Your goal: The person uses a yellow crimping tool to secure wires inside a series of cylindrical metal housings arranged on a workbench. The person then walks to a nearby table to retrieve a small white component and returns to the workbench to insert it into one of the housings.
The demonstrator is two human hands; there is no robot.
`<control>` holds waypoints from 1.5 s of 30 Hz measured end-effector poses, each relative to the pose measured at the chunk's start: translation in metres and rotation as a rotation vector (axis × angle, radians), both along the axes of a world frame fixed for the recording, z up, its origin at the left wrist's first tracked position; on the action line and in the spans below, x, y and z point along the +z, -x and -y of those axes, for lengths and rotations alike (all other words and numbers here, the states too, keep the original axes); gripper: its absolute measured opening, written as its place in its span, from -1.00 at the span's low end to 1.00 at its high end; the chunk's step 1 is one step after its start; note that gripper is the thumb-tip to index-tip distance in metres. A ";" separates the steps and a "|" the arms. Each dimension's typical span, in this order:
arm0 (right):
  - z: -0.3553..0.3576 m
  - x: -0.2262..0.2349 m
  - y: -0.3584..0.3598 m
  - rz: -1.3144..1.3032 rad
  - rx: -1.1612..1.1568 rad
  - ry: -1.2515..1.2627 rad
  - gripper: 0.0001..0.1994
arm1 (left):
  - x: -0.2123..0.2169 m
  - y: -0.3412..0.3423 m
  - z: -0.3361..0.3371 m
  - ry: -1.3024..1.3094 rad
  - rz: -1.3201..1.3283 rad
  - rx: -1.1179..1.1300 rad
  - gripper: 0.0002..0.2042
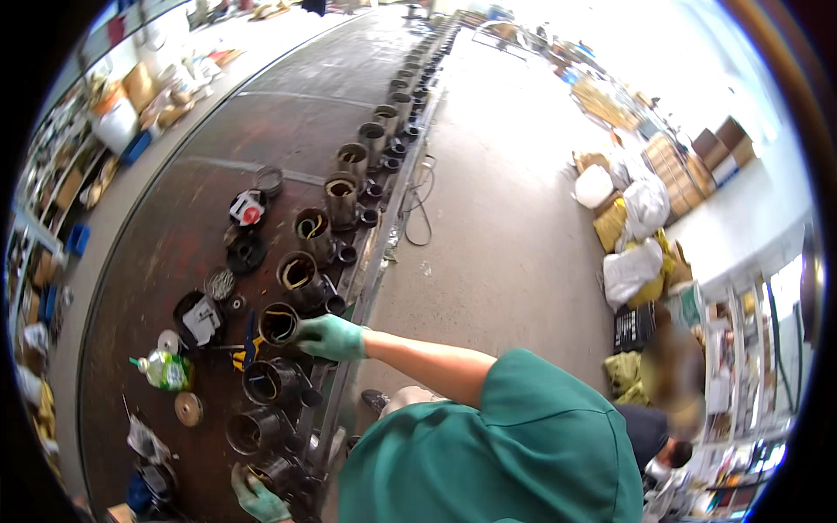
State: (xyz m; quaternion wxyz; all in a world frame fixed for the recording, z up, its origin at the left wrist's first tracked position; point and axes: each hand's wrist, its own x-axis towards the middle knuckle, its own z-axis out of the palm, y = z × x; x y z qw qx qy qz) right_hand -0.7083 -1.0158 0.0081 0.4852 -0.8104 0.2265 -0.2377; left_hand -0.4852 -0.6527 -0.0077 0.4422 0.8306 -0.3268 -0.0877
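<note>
Two dark tubes (281, 336), by the right hand (333, 337) and left hand (260, 499), seem rigid (probably heavy), best held round the wall; whether fingers clamp, I cannot tell.

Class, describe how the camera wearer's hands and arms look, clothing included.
The right hand wears a pale-green, close-fitting glove ending near the wrist; the right forearm is bare below a loose, dark-green cloth short sleeve. The left hand wears a similar green glove; its sleeve isn't visible.
</note>
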 end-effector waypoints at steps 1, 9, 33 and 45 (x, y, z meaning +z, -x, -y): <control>-0.011 0.004 0.027 -0.182 -0.082 -0.118 -0.76 | -0.005 -0.004 -0.002 0.009 0.009 -0.036 -0.60; -0.092 0.002 0.122 -0.184 -0.419 -0.791 -0.64 | 0.002 0.002 0.006 0.079 0.087 -0.058 -0.53; -0.229 0.118 -0.018 0.386 0.617 -0.813 -0.46 | 0.059 0.025 0.012 0.436 -0.423 -0.106 -0.45; -0.250 0.114 -0.017 0.534 0.592 -1.249 -0.41 | 0.045 0.061 -0.008 0.845 -0.839 -0.174 -0.76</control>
